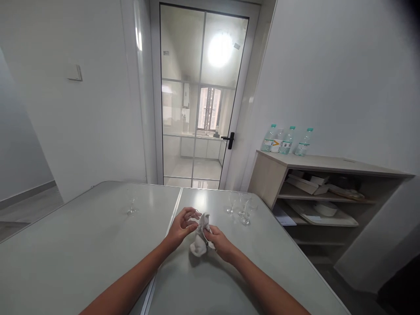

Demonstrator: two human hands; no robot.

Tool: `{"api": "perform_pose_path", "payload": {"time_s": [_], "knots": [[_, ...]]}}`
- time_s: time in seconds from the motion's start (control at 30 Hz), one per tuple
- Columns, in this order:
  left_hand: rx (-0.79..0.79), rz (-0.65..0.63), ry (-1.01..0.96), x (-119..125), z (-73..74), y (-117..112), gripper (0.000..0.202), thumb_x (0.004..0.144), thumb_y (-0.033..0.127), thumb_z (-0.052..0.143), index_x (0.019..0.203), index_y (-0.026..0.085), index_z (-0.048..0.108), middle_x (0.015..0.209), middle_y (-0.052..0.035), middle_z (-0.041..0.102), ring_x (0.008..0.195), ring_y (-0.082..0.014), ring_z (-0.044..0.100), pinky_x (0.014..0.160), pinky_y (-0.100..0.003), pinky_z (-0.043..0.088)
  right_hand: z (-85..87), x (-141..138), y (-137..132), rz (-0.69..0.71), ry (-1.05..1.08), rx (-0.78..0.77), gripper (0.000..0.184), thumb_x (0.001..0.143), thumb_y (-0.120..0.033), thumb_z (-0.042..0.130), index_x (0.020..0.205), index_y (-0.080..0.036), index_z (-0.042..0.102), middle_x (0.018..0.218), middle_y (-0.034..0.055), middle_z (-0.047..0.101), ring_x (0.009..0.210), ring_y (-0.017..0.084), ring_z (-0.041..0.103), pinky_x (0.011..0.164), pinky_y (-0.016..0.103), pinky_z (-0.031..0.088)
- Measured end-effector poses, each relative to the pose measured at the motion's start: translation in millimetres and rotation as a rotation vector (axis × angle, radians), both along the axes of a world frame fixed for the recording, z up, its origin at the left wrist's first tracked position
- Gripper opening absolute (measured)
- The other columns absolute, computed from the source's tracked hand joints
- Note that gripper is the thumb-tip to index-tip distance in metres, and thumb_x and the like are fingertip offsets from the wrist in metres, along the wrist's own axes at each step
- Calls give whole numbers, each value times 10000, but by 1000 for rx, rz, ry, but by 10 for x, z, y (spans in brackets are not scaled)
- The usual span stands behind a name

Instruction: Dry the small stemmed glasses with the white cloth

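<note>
Bare forearms (131, 278) angle inward, right fingers (213, 235) gripping white cloth (198, 246) (left fingers (187, 211) curved, grip unclear).

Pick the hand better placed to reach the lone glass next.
Left, most likely: the left hand is nearer the lone glass, while the right hand grips the white cloth.
</note>
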State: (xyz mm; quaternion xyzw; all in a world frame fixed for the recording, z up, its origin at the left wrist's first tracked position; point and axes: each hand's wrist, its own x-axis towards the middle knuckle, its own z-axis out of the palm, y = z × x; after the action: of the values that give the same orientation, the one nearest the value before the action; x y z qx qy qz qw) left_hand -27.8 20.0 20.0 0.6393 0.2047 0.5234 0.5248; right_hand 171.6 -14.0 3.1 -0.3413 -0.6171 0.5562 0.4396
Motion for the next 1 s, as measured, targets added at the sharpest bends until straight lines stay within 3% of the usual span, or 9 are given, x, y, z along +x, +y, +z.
{"api": "perform_pose_path", "payload": {"time_s": [0.07,0.13,0.23,0.33,0.47,0.6,0.77,0.87,1.0], "knots": [[14,-16,14,6,-10,-4,534,818,385,797,1240,204,525,1245,-163,675,1142,-275,654,941,-402,544,8,11,-23,38,-51,-23,432,878,-567,644,1029,-163,666,872,29,628,806,191,543,781,298,439],[33,25,43,8,-9,-6,530,808,366,808,1228,199,530,1229,-161,687,1125,-267,664,955,-398,530,8,10,-36,12,-162,84,357,871,-494,673,1007,-164,655,871,22,624,785,178,525,760,284,428],[45,134,105,7,15,-10,507,791,354,820,1187,202,542,1181,-141,712,1103,-260,677,957,-397,520,-11,-7,-29,-105,-337,294,206,934,-370,575,940,-174,635,796,9,612,716,161,495,716,274,406],[49,179,152,11,33,-15,474,793,358,813,1160,209,551,1178,-129,719,1092,-260,684,952,-402,522,-42,-18,2,-209,-426,405,183,955,-332,532,919,-186,636,759,8,613,680,161,490,706,278,392],[50,173,141,10,30,-8,446,827,376,774,1174,206,552,1177,-130,719,1081,-252,687,928,-391,534,-72,-41,37,-185,-237,295,310,974,-450,516,932,-181,665,800,25,638,761,194,550,741,297,433],[30,296,144,-21,45,-7,432,847,404,742,1185,210,557,1185,-130,713,1117,-258,673,825,-338,546,-63,-79,10,-117,-134,169,342,929,-489,593,1014,-167,669,866,42,669,791,207,590,737,313,464],[-15,380,151,-11,63,-21,484,796,427,782,1170,212,564,1197,-130,711,1121,-265,671,704,-286,550,-3,-45,-98,-46,-443,425,169,929,-317,587,1035,-212,666,856,33,697,755,192,596,756,317,469],[-76,388,99,9,58,-3,489,797,475,767,1152,195,581,1138,-127,734,1048,-254,690,688,-288,560,-40,-8,-109,23,-573,546,348,868,-332,676,1192,-213,636,953,71,730,819,227,643,776,330,501],[-183,438,-15,4,57,47,517,803,549,737,1128,168,610,1085,-132,753,992,-251,703,707,-307,576,-156,25,-47,-91,-636,703,580,850,-182,620,1423,-202,531,1083,126,752,879,260,692,789,354,531]]}}
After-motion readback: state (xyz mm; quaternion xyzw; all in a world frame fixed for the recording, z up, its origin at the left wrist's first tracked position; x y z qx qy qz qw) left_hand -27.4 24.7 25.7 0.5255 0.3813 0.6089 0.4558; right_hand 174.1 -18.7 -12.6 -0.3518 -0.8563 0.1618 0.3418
